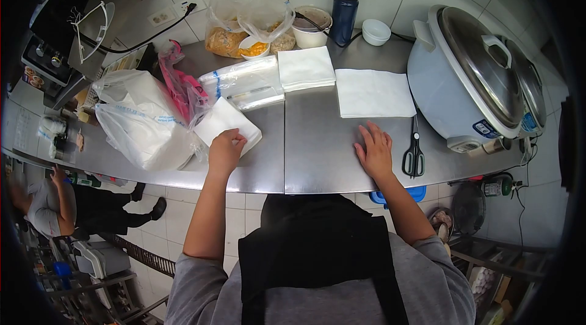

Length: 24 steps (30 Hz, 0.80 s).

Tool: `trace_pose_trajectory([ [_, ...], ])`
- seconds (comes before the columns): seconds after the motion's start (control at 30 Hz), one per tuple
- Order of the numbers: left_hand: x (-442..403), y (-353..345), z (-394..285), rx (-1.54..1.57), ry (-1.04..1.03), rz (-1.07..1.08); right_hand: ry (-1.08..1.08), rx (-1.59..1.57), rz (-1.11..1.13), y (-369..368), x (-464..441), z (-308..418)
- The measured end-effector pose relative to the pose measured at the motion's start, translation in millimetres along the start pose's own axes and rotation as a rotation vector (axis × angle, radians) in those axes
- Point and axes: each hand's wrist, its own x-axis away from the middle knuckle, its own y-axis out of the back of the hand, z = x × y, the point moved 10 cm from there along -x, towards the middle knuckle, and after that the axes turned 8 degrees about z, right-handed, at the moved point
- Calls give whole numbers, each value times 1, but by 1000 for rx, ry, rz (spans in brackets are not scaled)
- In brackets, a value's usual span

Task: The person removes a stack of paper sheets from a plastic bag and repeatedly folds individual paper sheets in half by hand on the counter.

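Note:
My left hand [226,149] is at a stack of white paper napkins [215,118] that sticks out of a clear plastic wrapper. Its fingers are bent and closed at the top napkin, and the fingertips are partly hidden. My right hand [373,151] rests on the steel counter with its fingers apart and holds nothing. Beyond it lies a flat white napkin stack [375,94]. Another folded napkin stack [306,68] sits farther back, touching a clear packet of plastic bags [247,80]. Black-handled scissors [414,157] lie to the right of my right hand.
A large white plastic bag [143,123] and a pink bag [182,83] stand at left. Food bags [224,38], a lidded tub [312,27], a blue bottle [345,12] and white bowls [376,32] line the wall. A big rice cooker [442,80] stands at right. Another person [58,203] is at far left.

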Motion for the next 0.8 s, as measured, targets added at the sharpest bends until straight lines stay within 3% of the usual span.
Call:
trace_pose_trajectory([
  [0.4,1,-4,-3,-20,28,-14,53,3,-25,3,1,13],
  [0.47,13,4,-47,-298,-84,-162,81,-131,-54,11,1,35],
  [0.57,44,-31,-124,-404,-419,-131,105,-495,-34,38,-6,101],
  [0.6,54,-46,-141,-403,-419,-40,99,-493,-30,52,-10,117],
  [0.63,65,-45,-163,-317,-550,-52,109,-541,24,60,-16,132],
  [0.7,73,-43,-180,-175,-529,46,113,-589,75,65,-23,133],
  [0.77,72,-33,-184,-72,-525,92,36,-489,452,36,-19,112],
  [0.8,69,-30,-182,29,-511,131,30,-523,415,41,-18,99],
])
